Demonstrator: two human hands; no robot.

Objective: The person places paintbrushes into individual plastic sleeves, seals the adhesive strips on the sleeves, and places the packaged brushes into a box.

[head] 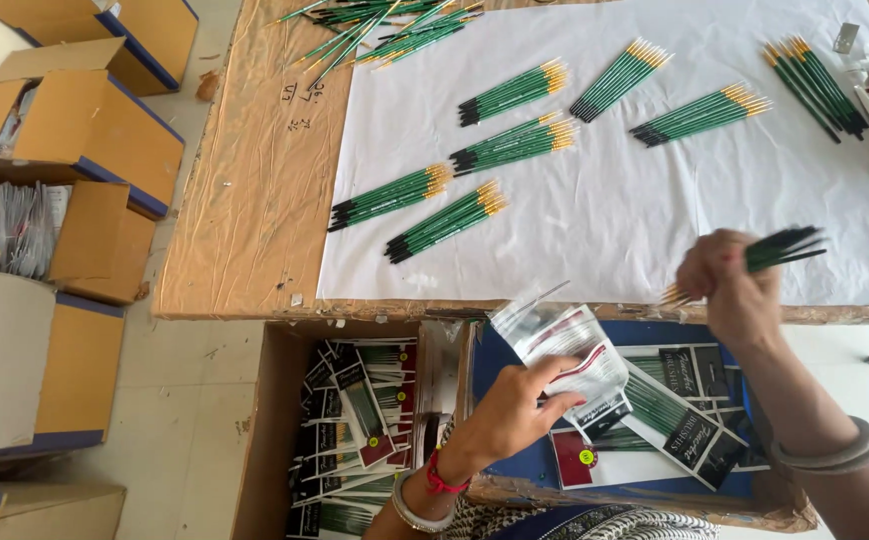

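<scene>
1. The right hand (733, 283) is closed around a small bundle of green-handled paintbrushes with dark ends (777, 250), held just above the near edge of the large white paper sheet (615, 215) that covers the brown wooden table (245, 190).
2. The left hand (517, 405) pinches a clear plastic packet with a white and red card (560, 345) between thumb and fingers, below the sheet's near edge and well apart from the right hand.
3. Seven more bundles of green brushes lie in separate groups on the sheet, for example one (447, 220) near its left side.
4. A loose pile of green brushes (385, 30) rests by the sheet's far left corner.
5. Below the sheet's near edge, an open cardboard box (275, 440) holds filled packets (355, 430); a blue-lined box (500, 350) beside it holds more.
6. Cardboard cartons (75, 130) stand on the floor, well to the left of the sheet.
</scene>
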